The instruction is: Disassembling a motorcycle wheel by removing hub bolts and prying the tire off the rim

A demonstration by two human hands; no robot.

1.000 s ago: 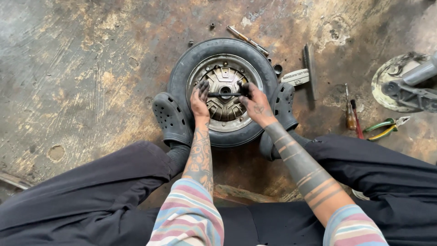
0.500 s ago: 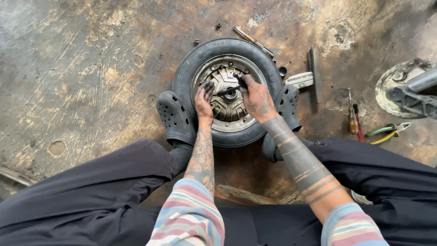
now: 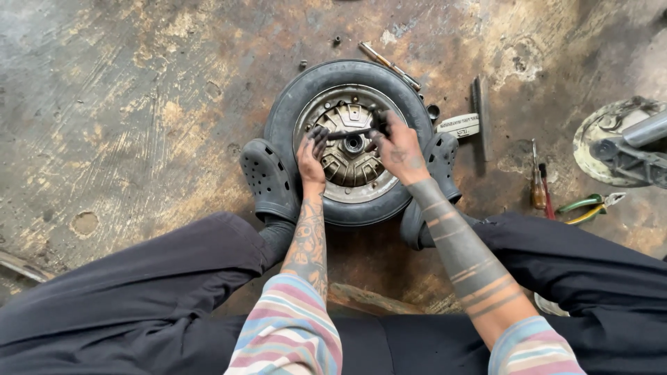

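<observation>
A dark bar tool (image 3: 349, 132) is pinched at each end by the left hand (image 3: 310, 158) and right hand (image 3: 398, 149), across the hub of the small wheel (image 3: 347, 139) lying beneath both grips on the floor (image 3: 139, 104), between two clogs.

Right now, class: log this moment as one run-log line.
left hand: on bar tool | right hand: on bar tool | tool: across wheel hub | wheel: flat, between clogs

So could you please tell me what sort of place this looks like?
Probably a small repair workshop: a wheel lies on a stained concrete floor, with pliers and screwdrivers beside it.
</observation>
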